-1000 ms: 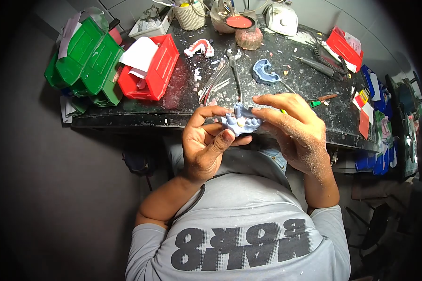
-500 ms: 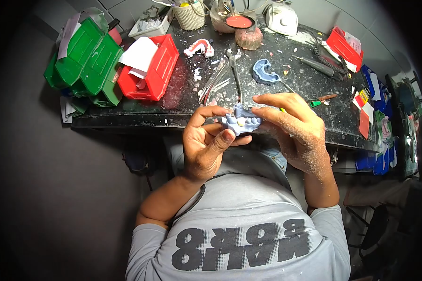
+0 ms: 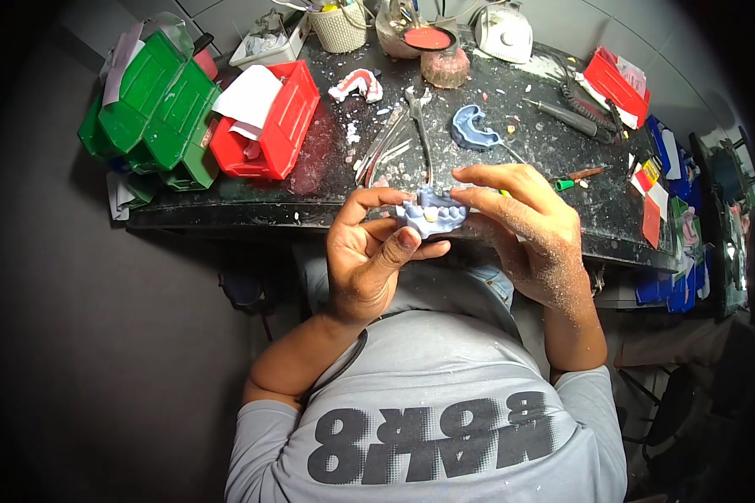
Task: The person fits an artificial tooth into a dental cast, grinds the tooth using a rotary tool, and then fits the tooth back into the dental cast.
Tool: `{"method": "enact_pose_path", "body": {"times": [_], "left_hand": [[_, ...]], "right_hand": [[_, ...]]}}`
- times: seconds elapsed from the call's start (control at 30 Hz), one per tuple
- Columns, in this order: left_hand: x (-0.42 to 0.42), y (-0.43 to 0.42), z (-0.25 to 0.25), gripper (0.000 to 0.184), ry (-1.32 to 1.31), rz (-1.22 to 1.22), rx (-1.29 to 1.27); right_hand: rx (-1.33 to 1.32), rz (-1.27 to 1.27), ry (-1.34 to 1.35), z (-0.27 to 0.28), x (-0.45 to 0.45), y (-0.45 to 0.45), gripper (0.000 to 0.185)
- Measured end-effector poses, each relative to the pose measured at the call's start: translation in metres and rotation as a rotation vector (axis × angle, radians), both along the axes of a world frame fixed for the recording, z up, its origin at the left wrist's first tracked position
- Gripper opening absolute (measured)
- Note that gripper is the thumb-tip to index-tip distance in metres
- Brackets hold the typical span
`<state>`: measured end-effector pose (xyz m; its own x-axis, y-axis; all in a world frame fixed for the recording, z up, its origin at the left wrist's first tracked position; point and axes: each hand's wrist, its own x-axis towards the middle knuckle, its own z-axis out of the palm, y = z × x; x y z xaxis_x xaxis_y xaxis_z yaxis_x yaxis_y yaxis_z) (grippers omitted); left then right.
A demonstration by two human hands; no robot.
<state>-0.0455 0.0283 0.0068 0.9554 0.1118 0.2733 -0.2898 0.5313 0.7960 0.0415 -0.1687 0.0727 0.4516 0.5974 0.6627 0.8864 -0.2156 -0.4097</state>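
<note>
A blue-grey dental model (image 3: 434,220) with a row of teeth is held up in front of the bench edge. One tooth on it is a pale yellowish colour. My left hand (image 3: 367,251) grips it from the left, thumb across its front and fingers behind and beneath. At the model's right end, my right hand (image 3: 533,222) steadies it with bent fingers; the index fingertip meets its upper right side and the thumb is mostly hidden. White dust coats the back of that hand. Beyond the model lies a second blue arch-shaped dental model (image 3: 476,130) on the bench.
On the dusty black bench (image 3: 310,189) lie pliers (image 3: 421,126), a red-and-white dental arch (image 3: 356,85) and a handpiece (image 3: 570,119). A red bin (image 3: 289,126) and green bins (image 3: 172,105) stand left. A pink-filled dish (image 3: 428,38) sits at the back.
The dental model has tipped slightly in my fingers, its front edge rising a little. Both hands stay nearly in place, and the bench items have not moved.
</note>
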Motion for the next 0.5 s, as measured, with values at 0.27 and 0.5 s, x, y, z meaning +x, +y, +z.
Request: {"method": "enact_pose_path", "body": {"times": [0.27,0.5], "left_hand": [[0.006,0.001,0.009,0.041,0.052,-0.049,-0.171],[0.011,0.009,0.008,0.042,0.07,-0.115,-0.155]], "right_hand": [[0.036,-0.017,-0.038,0.0,0.003,0.005,0.034],[0.081,-0.008,-0.094,0.008,0.003,0.011,0.033]]}}
